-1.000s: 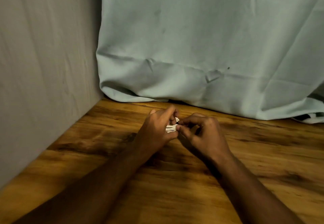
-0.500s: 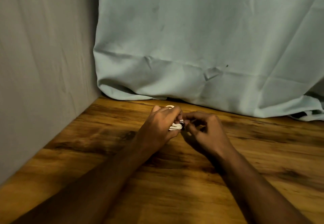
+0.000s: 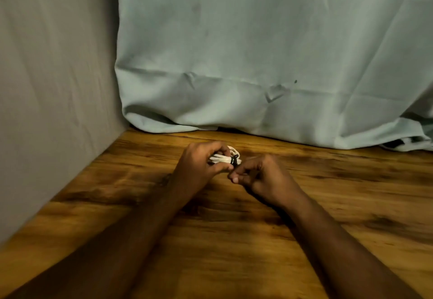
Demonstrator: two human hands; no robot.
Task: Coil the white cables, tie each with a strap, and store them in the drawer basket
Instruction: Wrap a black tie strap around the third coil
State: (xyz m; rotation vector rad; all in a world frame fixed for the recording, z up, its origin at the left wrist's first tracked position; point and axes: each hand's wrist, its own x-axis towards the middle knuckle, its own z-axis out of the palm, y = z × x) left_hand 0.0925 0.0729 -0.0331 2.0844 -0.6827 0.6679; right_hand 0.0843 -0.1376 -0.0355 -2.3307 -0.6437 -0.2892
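My left hand (image 3: 201, 165) grips the coiled white cable (image 3: 223, 158) just above the wooden table (image 3: 234, 240), my right hand (image 3: 260, 177) curled beside the black strap (image 3: 235, 158), apparently empty, and I should cinch it snug without letting loops slip

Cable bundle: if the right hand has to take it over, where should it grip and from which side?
Probably the free end of the cable bundle just right of the black strap, approached from the right. The left hand covers the bundle's left half, so only the strapped end pokes out. The right hand sits right beside it, fingers curled, seemingly holding nothing.
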